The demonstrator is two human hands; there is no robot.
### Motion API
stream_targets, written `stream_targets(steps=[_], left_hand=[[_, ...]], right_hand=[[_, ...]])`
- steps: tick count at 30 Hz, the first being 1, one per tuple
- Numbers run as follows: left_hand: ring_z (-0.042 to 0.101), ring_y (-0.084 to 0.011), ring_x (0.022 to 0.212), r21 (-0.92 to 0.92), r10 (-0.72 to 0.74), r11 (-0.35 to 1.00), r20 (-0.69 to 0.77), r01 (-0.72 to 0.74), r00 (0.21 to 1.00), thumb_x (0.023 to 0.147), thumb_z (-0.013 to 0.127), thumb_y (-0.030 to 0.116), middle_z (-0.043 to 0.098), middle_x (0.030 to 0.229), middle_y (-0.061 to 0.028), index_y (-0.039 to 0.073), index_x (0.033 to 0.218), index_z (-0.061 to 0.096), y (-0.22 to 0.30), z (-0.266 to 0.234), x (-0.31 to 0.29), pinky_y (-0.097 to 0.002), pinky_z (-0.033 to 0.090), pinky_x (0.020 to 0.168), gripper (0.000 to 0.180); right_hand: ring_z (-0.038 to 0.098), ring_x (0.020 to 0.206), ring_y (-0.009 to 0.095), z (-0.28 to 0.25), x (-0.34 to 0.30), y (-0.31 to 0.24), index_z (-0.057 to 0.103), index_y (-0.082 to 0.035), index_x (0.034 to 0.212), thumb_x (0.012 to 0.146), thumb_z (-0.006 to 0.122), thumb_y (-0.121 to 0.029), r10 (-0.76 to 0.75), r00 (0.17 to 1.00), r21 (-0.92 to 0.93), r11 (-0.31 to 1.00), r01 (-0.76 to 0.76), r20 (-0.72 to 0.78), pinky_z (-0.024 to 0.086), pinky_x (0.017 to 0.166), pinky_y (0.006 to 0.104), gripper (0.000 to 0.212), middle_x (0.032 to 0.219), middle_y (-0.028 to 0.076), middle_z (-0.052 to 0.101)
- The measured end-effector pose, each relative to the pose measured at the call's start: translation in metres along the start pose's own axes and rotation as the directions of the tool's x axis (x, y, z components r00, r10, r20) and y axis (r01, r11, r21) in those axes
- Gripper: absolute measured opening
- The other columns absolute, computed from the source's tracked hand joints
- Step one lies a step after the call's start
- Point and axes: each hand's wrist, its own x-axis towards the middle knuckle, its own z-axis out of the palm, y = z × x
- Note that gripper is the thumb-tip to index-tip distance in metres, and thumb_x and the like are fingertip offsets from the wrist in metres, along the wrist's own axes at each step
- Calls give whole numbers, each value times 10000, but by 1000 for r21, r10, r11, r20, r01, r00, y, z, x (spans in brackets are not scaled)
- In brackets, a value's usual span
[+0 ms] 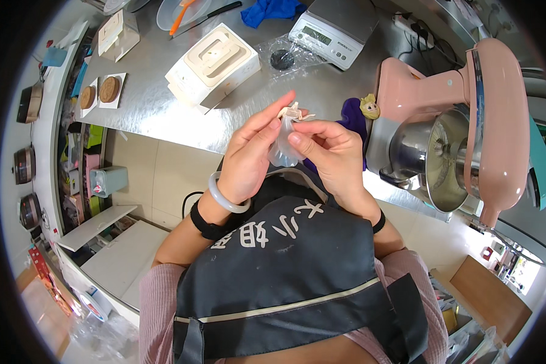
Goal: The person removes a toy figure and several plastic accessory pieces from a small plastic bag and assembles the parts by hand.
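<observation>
clear bag (283, 145) of small pieces, left hand (249, 155), right hand (330, 151)

Bright, even light; glare on the steel counter (164, 115); strong fisheye bending and dark rim.

Steel desk (164, 109), reflective, runs from upper left to right. On it: white box (212, 64) with beige moulded insert near middle; digital scale (333, 30) at far edge; clear plastic wrap with black round lid (282, 59) just beside scale. Left part: two round brown discs on white cards (102, 92), small open carton (116, 33). Far edge: blue cloth (272, 10), orange-handled tool (181, 17). Right end: pink stand mixer (467, 121) with steel bowl; purple cloth (353, 118) near its base.
</observation>
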Motion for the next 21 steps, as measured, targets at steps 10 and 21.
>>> stream_targets(steps=[10, 21], left_hand=[[494, -180, 1104, 123, 206, 972, -43, -199, 978, 933, 413, 101, 529, 1181, -128, -1, 1279, 436, -3, 9, -2, -295, 353, 956, 361], [426, -223, 1193, 184, 227, 956, 24, -228, 974, 929, 380, 98, 441, 1296, -166, -26, 1325, 349, -5, 6, -4, -336, 298, 1016, 415]], right_hand=[[506, 667, 17, 3, -5, 0, 628, 5, 918, 791, 672, -44, -43, 999, -50, 998, 43, -5, 415, 601, 162, 143, 781, -10, 615], [540, 713, 34, 8, -7, -4, 615, 7, 933, 800, 660, -36, -47, 999, -22, 999, 46, -18, 440, 635, 174, 147, 827, 12, 627]])
